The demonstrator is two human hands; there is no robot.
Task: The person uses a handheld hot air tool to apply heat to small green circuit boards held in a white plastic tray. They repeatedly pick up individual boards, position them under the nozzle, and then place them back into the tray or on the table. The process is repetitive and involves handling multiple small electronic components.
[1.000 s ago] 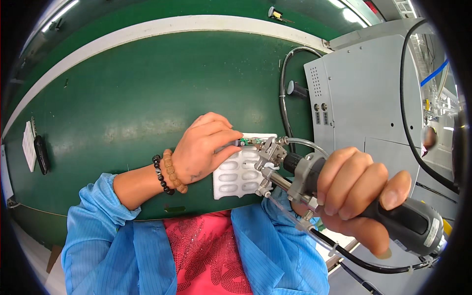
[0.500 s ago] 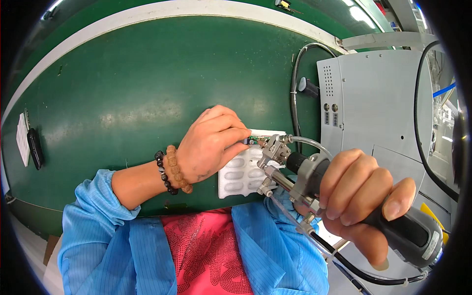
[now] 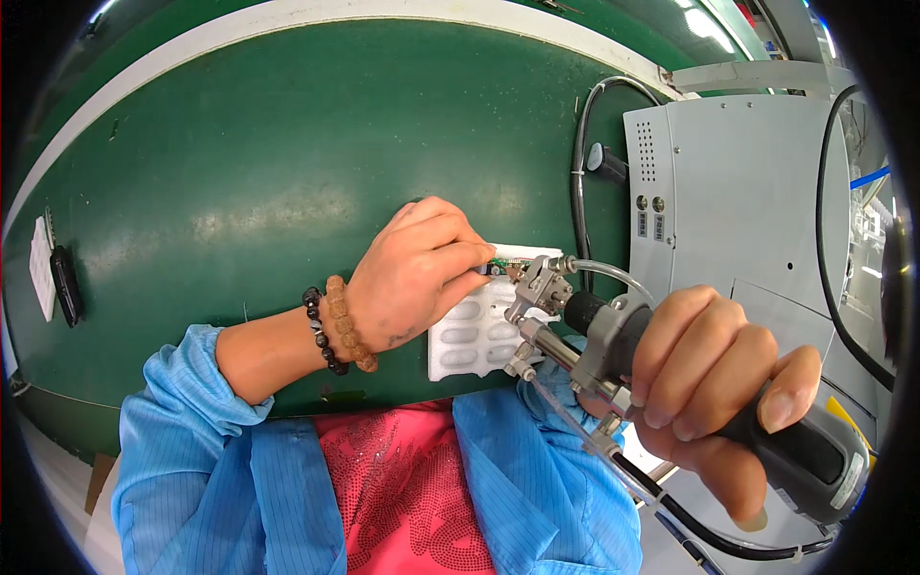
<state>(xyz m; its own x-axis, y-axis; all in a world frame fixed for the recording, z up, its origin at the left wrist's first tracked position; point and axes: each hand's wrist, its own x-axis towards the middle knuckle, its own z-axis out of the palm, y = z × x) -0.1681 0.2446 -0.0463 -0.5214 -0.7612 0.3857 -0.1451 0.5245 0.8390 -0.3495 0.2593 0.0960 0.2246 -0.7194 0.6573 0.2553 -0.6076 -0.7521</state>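
Observation:
My left hand (image 3: 419,266), with two beaded bracelets at the wrist, is closed in a pinch at the left end of a small green circuit board (image 3: 508,263). A white strip lies along the board's far side. My right hand (image 3: 719,393) wraps round the black grip of an electric screwdriver (image 3: 599,337), which has a metal head, a side rod and a clear hose. Its tip meets the right part of the board and hides the contact point. Just nearer to me lies a white molded tray (image 3: 462,362) with oval pockets, partly covered by the tool.
A large grey metal box (image 3: 747,182) stands at the right, with a black cable (image 3: 579,163) looping beside it. A small dark cylinder (image 3: 606,163) rests against its left side. At the far left of the green table (image 3: 240,144) lie a black object (image 3: 66,286) and a white pad (image 3: 42,268).
The view has shifted slightly. Both hands keep their hold, and the screwdriver's head stays at the board with hardly any visible movement.

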